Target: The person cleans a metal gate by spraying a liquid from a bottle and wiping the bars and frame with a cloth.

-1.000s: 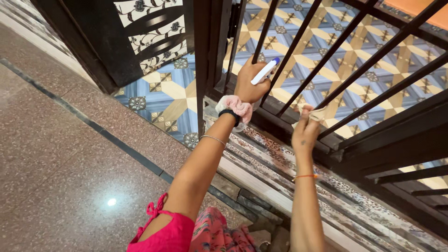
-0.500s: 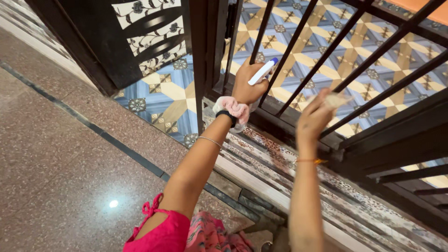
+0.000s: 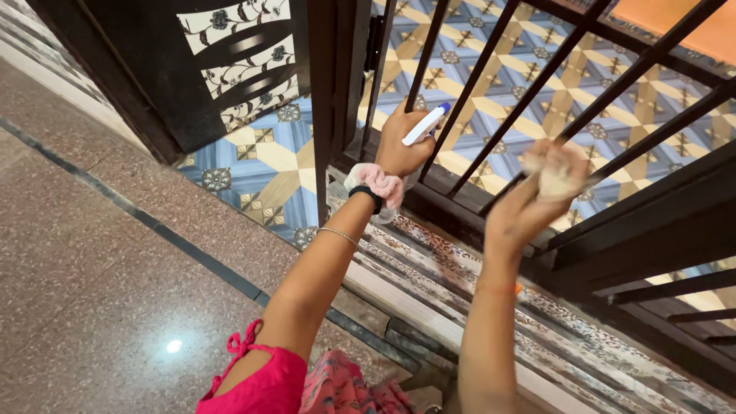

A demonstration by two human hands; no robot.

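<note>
Head view: a small crumpled pale cloth [image 3: 558, 175] is clenched in the right hand [image 3: 529, 207] and pressed against one slanted black metal bar of the black barred metal gate [image 3: 491, 69]. Cloth and fingers are blurred, so the exact grip cannot be made out. To its left, the left hand [image 3: 399, 142] grasps a white spray bottle with a blue tip [image 3: 425, 124], the nozzle end sticking out above the fist, close to a neighbouring bar. That wrist carries a pink fabric scrunchie [image 3: 376, 184], a black band [image 3: 369, 195] and, lower on the forearm, a thin silver bangle [image 3: 339, 236]. An orange thread [image 3: 502, 290] circles the right wrist.

Surroundings: the bars stand between both hands and the blue, yellow and white patterned tile floor [image 3: 268, 153] beyond. A dark frame post [image 3: 326, 100] rises left of the left hand; a black panel with white floral cut-outs [image 3: 238, 54] lies further left. Below the gate runs a mottled stone threshold [image 3: 460, 276], then speckled polished stone flooring [image 3: 92, 268] crossed by a dark inlay strip.

Limits: a pink sleeve [image 3: 257, 383] and patterned garment are cut off at the lower edge.
</note>
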